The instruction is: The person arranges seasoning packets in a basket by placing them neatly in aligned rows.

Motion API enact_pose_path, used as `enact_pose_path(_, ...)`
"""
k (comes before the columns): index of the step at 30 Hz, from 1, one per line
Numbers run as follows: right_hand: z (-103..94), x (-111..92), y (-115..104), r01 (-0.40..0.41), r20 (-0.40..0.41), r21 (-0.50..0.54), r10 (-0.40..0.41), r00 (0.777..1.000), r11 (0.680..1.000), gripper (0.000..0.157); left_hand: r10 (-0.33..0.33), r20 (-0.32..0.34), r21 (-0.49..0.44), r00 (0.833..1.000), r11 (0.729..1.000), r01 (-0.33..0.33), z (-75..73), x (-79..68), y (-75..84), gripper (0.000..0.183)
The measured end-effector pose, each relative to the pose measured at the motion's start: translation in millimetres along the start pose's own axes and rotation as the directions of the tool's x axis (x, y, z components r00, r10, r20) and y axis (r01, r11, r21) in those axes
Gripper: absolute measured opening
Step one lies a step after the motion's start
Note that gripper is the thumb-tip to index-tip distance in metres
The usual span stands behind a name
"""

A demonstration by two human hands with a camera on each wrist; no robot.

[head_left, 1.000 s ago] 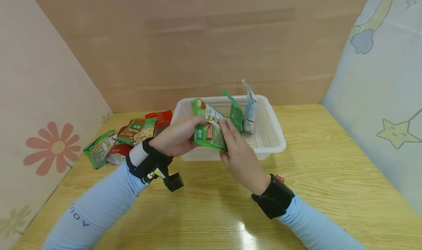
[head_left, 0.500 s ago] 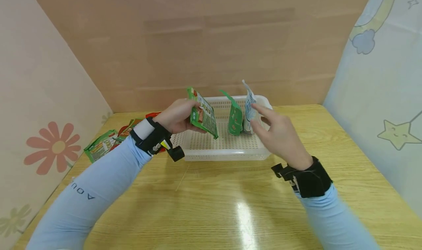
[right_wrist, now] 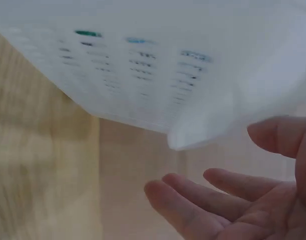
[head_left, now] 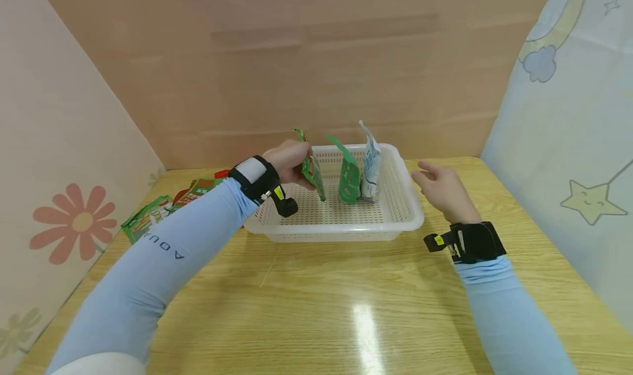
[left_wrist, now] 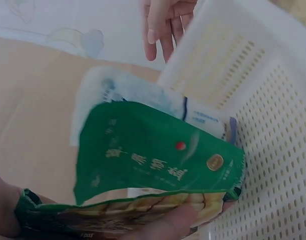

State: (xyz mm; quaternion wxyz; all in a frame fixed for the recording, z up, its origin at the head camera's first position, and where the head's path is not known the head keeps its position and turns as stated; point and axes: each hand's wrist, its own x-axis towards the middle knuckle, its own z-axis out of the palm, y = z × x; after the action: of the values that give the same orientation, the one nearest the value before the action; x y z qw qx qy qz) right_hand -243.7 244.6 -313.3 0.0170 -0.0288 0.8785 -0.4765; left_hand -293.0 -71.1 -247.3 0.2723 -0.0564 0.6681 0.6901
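Observation:
In the head view my left hand [head_left: 288,159] grips a green seasoning packet [head_left: 314,176] by its upper part, holding it on edge over the left half of a white perforated basket [head_left: 341,230]. Beside it in the basket stand a plain green packet [head_left: 349,178] and a white-and-blue packet [head_left: 371,169], both upright. The left wrist view has the held packet [left_wrist: 107,214] right up against the green one [left_wrist: 153,150]. My right hand [head_left: 445,191] hovers just past the basket's right rim, fingers relaxed and holding nothing; the right wrist view shows its spread fingers near the basket wall [right_wrist: 158,95].
Left of the basket lies a pile of several packets, with a green one [head_left: 148,215] and a brown one [head_left: 195,191] showing, partly behind my left arm. Brown paper [head_left: 316,78] stands behind the table [head_left: 316,309]; patterned walls flank both sides.
My right hand has left the held packet and moved right, past the white-and-blue packet, to outside the basket. My left hand has turned the packet from face-up to on edge over the basket.

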Motion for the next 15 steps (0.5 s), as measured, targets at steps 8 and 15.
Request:
enact_pose_path(8, 14.5, 7.7, 12.1, -0.032, 0.089, 0.040, 0.029, 0.996, 0.999, 0.063, -0.058, 0.018, 0.068, 0.998, 0.996, 0.057, 5.2, 22.8, -11.6, 0.042)
enact_pose_path(15, 23.2, 6.5, 10.4, -0.048, 0.114, 0.059, 0.041, 0.993, 0.997, 0.057, -0.147, 0.014, 0.127, 0.989, 0.981, 0.144, 15.1, 35.1, -19.6, 0.054)
